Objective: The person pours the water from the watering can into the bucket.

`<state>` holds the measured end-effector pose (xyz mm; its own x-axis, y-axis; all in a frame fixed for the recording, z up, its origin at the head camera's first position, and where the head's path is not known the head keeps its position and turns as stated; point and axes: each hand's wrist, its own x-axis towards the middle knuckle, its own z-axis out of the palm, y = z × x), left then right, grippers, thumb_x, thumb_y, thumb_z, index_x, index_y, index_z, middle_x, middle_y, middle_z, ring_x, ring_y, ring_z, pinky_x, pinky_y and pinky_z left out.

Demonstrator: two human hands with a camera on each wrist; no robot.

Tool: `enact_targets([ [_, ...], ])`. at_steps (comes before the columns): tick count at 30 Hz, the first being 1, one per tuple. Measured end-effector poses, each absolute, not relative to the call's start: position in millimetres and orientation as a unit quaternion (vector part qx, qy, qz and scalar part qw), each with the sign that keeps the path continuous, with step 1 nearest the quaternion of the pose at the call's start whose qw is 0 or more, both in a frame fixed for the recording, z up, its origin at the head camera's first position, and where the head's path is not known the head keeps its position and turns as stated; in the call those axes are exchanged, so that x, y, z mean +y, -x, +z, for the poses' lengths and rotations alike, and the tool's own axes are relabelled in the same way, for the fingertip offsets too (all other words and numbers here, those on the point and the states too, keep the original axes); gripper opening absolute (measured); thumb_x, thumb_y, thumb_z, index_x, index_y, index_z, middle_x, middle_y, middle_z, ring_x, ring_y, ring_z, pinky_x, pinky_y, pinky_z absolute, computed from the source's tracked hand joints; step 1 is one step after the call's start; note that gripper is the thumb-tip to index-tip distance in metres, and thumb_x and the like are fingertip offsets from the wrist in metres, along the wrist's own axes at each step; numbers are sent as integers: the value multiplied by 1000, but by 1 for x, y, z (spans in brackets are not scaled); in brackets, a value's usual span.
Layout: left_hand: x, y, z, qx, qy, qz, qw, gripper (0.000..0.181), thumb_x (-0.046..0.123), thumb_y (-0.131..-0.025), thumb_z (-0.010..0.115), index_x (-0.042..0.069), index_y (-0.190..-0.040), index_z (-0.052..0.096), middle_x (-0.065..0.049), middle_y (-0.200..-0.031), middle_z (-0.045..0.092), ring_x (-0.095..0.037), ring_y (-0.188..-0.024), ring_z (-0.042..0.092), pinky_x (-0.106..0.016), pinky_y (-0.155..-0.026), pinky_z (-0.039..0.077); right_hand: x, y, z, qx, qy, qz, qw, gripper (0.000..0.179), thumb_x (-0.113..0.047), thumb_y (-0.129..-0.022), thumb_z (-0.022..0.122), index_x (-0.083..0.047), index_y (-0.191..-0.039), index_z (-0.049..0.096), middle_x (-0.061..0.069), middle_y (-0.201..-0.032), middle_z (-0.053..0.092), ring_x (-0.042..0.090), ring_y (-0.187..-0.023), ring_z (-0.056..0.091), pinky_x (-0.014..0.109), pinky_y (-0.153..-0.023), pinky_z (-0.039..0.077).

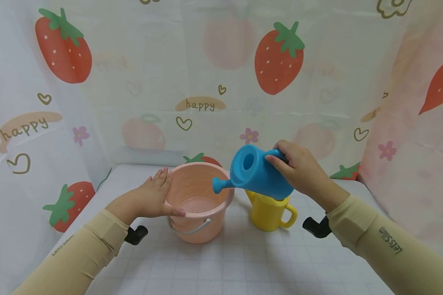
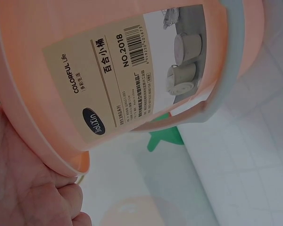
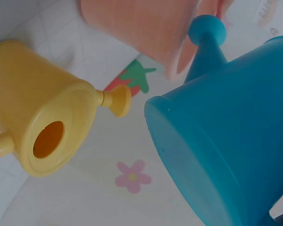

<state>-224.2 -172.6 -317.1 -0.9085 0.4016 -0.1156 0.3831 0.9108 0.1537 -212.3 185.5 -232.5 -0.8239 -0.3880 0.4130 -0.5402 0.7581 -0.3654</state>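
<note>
A blue watering can [image 1: 260,174] tilts to the left, its spout head above the right part of a pink bucket [image 1: 203,227]. My right hand [image 1: 297,166] grips the can's handle, thumb on top. Against the bucket's left rim rests my left hand [image 1: 151,196], fingers straight and thumb lying along the front rim. In the left wrist view, a printed label [image 2: 118,75] shows on the bucket's side. A yellow watering can [image 1: 267,213] stands behind and below the blue one, partly hidden by it. No stream of water can be made out at the spout.
The white table [image 1: 236,266] has a faint grid pattern. A curtain [image 1: 162,73] printed with strawberries and hearts hangs behind and at both sides. The bucket's pale handle [image 1: 197,227] hangs down its front. Black wrist mounts [image 1: 317,227] stick out below both sleeves.
</note>
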Motion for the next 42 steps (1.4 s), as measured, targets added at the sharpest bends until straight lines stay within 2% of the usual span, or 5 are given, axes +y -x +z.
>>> enact_targets([
  [9,-173,224,-318,975,-202,63,71,128,84,-65,44,-10,-142,4,-28,-148,-3,-40,-137,-2,-55,-108,6,184,214,-234,-925,-251,241,153,27,-33,-93,51,-6,-98,54,8,-91,60,25,-85,57,48,-75,52],
  [16,-173,225,-318,974,-203,66,69,129,84,-64,44,-11,-142,4,-29,-148,-3,-40,-137,-2,-55,-108,7,181,216,-235,-922,-261,240,158,26,-33,-93,52,-7,-95,54,6,-85,58,23,-80,56,43,-72,53],
  [27,-174,226,-319,974,-205,68,67,129,84,-64,44,-10,-142,4,-29,-148,-3,-40,-137,-2,-55,-108,7,180,216,-234,-925,-260,229,156,26,-32,-93,53,-7,-97,53,8,-90,59,24,-83,57,47,-74,52],
  [42,-174,227,-320,974,-206,71,66,129,84,-64,44,-10,-142,3,-28,-148,-4,-40,-137,-3,-55,-108,6,180,216,-234,-924,-267,215,169,24,-31,-92,54,-7,-95,53,7,-87,59,23,-80,56,44,-72,53],
])
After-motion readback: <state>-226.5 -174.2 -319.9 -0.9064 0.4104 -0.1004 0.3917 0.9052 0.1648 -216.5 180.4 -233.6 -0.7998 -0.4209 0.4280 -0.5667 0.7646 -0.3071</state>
